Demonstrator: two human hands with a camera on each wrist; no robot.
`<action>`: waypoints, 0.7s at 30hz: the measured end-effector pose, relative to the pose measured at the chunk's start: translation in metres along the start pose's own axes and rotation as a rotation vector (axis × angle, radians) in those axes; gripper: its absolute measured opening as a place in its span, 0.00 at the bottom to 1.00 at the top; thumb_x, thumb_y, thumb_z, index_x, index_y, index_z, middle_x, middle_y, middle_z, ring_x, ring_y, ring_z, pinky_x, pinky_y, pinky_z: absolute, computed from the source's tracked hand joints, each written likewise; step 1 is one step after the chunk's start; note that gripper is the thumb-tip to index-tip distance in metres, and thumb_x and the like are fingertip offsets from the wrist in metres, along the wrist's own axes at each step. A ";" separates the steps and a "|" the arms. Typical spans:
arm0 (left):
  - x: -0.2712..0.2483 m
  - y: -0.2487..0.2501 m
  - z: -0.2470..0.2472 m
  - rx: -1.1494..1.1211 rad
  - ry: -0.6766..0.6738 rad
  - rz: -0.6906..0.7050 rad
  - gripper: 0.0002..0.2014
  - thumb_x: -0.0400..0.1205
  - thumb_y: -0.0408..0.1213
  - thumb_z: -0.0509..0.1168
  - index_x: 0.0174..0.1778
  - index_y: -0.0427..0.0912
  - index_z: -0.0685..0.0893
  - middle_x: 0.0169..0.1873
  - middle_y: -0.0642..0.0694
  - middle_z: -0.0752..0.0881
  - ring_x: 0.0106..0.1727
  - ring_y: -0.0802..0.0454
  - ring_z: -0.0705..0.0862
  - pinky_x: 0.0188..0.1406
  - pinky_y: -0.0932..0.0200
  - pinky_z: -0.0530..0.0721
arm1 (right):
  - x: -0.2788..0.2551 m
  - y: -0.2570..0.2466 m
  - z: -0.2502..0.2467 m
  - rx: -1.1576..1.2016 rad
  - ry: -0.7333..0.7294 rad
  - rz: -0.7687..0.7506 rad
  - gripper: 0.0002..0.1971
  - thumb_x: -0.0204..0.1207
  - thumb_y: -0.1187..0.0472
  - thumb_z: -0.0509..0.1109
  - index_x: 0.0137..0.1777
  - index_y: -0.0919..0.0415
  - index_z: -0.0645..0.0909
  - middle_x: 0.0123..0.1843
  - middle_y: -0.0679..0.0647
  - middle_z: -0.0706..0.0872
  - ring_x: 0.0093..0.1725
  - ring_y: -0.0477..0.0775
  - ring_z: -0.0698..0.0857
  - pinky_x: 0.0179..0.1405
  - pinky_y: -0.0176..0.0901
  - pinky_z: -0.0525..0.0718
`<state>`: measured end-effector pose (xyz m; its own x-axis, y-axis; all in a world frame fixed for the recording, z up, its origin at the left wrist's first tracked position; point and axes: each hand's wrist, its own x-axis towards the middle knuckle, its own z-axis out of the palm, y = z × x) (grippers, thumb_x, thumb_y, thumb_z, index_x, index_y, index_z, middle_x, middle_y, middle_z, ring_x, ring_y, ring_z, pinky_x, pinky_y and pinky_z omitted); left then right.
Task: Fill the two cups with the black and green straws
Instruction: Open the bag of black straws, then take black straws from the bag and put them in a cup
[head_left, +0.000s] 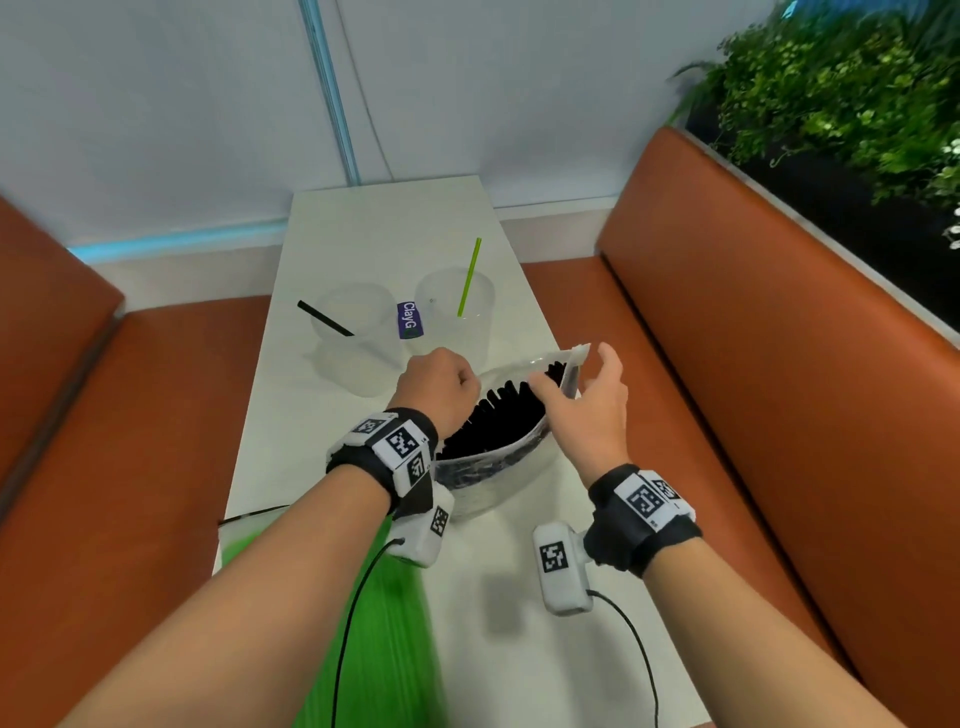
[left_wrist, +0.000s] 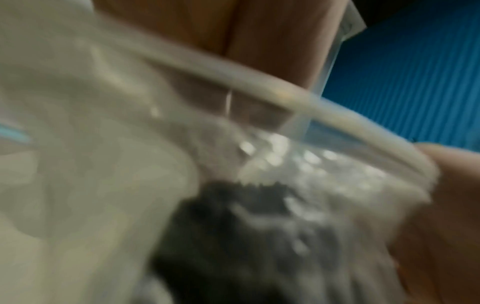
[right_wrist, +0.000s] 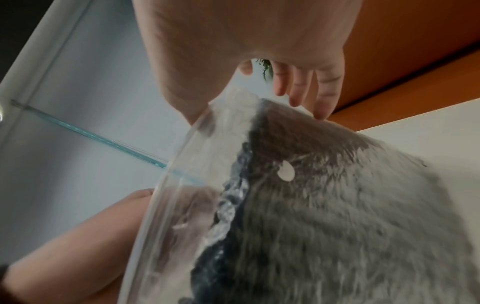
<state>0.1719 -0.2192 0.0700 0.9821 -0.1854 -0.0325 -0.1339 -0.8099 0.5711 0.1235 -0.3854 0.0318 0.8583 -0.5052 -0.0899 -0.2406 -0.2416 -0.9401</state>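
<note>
Bag of black straws (head_left: 493, 415) betw. hands, blocks cups (head_left: 358, 332) w/ purple tag (head_left: 409, 319).

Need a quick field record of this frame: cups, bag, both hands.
left cup: clear cup, one black straw in it
right cup: clear cup, one green straw in it
bag: clear plastic bag of black straws, mouth open, on the white table
left hand: left hand grips the bag's left edge
right hand: right hand at the bag's right edge, fingers extended; grip unclear
</note>
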 end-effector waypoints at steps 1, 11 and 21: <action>0.001 -0.003 0.001 -0.044 0.000 -0.027 0.13 0.80 0.33 0.60 0.37 0.36 0.89 0.36 0.41 0.90 0.42 0.42 0.87 0.46 0.53 0.86 | -0.002 0.003 -0.001 -0.003 0.000 0.049 0.47 0.66 0.47 0.77 0.82 0.44 0.54 0.77 0.57 0.68 0.70 0.59 0.75 0.61 0.48 0.77; -0.011 -0.017 -0.023 -0.519 0.063 -0.052 0.11 0.82 0.29 0.59 0.47 0.53 0.77 0.31 0.42 0.81 0.29 0.48 0.81 0.24 0.61 0.80 | 0.029 -0.020 -0.030 0.177 0.035 -0.073 0.07 0.76 0.67 0.72 0.40 0.55 0.87 0.33 0.56 0.88 0.31 0.54 0.84 0.31 0.48 0.86; -0.029 -0.034 -0.011 -0.058 -0.179 0.091 0.31 0.79 0.18 0.54 0.67 0.54 0.84 0.63 0.45 0.73 0.63 0.50 0.76 0.58 0.74 0.67 | 0.002 -0.017 -0.013 -0.113 -0.207 -0.245 0.19 0.76 0.71 0.65 0.47 0.39 0.75 0.52 0.50 0.83 0.42 0.49 0.85 0.31 0.36 0.83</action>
<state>0.1499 -0.1801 0.0608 0.9263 -0.3568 -0.1208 -0.2086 -0.7528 0.6243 0.1234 -0.3928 0.0519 0.9678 -0.2450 0.0585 -0.0547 -0.4311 -0.9007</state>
